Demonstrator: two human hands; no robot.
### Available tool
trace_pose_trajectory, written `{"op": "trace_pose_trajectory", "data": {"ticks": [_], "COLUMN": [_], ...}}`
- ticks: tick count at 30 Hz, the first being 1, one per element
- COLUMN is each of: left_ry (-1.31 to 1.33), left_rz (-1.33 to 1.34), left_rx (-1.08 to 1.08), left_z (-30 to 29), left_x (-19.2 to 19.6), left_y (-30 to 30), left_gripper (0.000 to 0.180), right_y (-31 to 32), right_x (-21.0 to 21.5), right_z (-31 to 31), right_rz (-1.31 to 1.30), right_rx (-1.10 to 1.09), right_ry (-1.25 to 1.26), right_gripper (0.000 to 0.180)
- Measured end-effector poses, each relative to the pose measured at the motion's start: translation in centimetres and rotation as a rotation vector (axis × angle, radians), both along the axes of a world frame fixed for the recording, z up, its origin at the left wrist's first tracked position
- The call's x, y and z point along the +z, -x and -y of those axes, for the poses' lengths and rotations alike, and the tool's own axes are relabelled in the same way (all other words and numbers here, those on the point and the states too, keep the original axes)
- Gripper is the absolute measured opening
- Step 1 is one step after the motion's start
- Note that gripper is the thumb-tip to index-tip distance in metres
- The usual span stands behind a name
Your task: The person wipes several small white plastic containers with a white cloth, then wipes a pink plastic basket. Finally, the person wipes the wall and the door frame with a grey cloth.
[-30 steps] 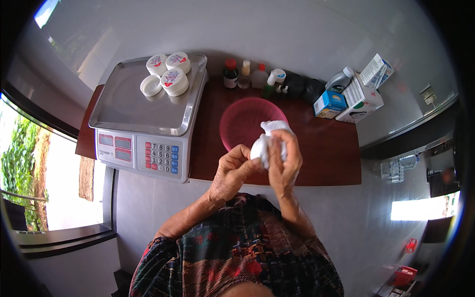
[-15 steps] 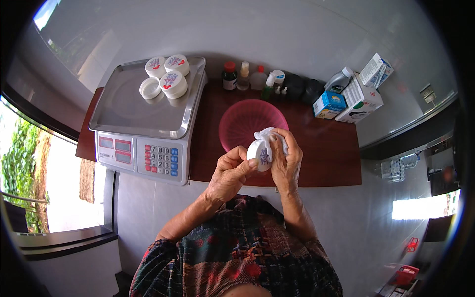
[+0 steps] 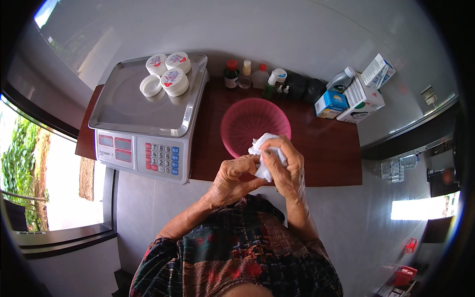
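In front of my chest my left hand (image 3: 235,179) is closed, thumb and fingers pinching the round white lid, which the cloth and fingers now cover almost wholly. My right hand (image 3: 288,168) grips a crumpled white cloth (image 3: 265,142) and presses it over the lid. Both hands meet just above the near edge of the brown table (image 3: 316,168). Behind them stands a pink plastic basket (image 3: 237,121), its near rim partly hidden by the cloth and right hand.
A digital scale (image 3: 111,116) on the left carries several round white containers (image 3: 174,83), one of them uncovered (image 3: 150,86). Small bottles (image 3: 231,74) line the wall. A blue box (image 3: 330,104), a white box (image 3: 363,101) and a grey bottle (image 3: 341,80) stand at right.
The lid's printed face showed before; now the cloth covers it. My right hand has shifted slightly down and wrapped the cloth over the lid, while my left fingers have curled further round.
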State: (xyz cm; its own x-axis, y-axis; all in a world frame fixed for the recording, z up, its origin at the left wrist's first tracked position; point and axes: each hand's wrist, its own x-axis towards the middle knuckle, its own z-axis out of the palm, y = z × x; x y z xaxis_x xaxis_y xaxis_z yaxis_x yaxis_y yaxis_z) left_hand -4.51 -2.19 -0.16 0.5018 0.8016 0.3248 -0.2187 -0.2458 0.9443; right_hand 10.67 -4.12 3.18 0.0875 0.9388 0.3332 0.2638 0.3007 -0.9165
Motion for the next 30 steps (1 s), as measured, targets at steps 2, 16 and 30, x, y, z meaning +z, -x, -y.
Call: {"op": "trace_pose_trajectory", "data": {"ticks": [2,16,30], "left_ry": [-0.072,0.245,0.248], "left_rz": [0.005,-0.025,0.249], "left_rx": [-0.021,0.084,0.018], "left_z": [0.1,0.1,0.7], "left_x": [-0.1,-0.7,-0.7], "left_y": [-0.2,-0.4,-0.7], "left_gripper": [0.024,0.021,0.023], "right_y": [-0.3,1.3,1.4], "right_x": [0.3,-1.0,-0.4], "right_z": [-0.4,0.2,-0.8], "right_rz": [-0.061,0.259,0.024], "right_rx": [-0.045,-0.086,-0.133], "right_ry": [0.074,-0.166,-0.039], "right_gripper": [0.005,0.035,0.029]}}
